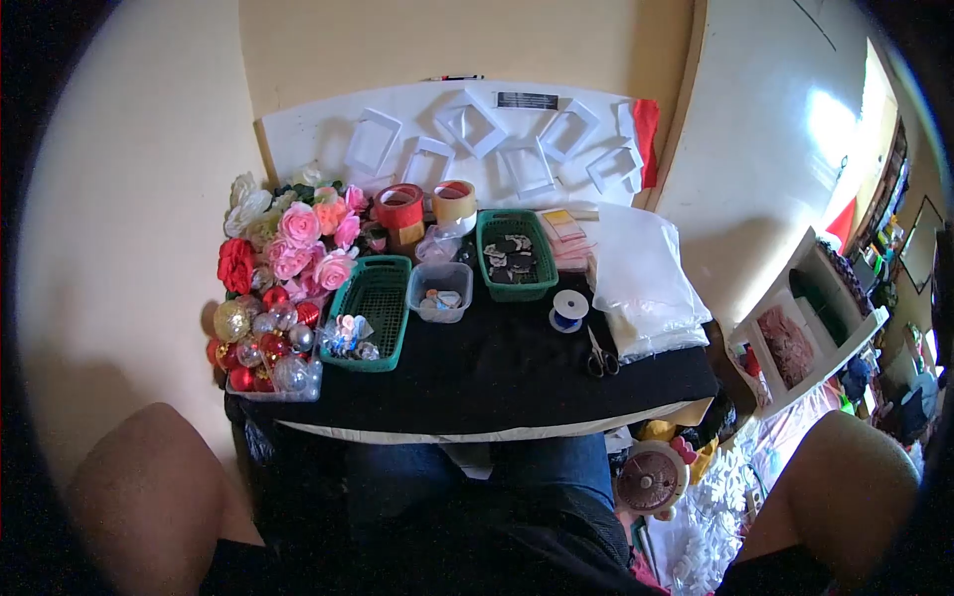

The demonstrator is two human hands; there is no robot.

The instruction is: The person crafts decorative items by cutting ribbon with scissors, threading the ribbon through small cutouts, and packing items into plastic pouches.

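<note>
Neither of my hands is in view; only my bent left arm (149,487) and right arm (840,487) show at the lower edges. Before me is a table with a black cloth (477,368). On it lie scissors (600,356) with dark handles, beside a spool (568,310) of blue thread or ribbon. A green basket (517,290) holds small dark and pale pieces. Another green basket (396,328) has small wrapped items at its near end. Between them sits a clear plastic tub (442,310) with a few small pieces.
Left are artificial flowers (300,226) and a tray of baubles (268,343). Tape rolls (399,207) stand behind the baskets. Plastic bags (646,268) are stacked right. White frames (469,124) lean at the back. A small fan (652,475) and a white shelf (810,318) stand right.
</note>
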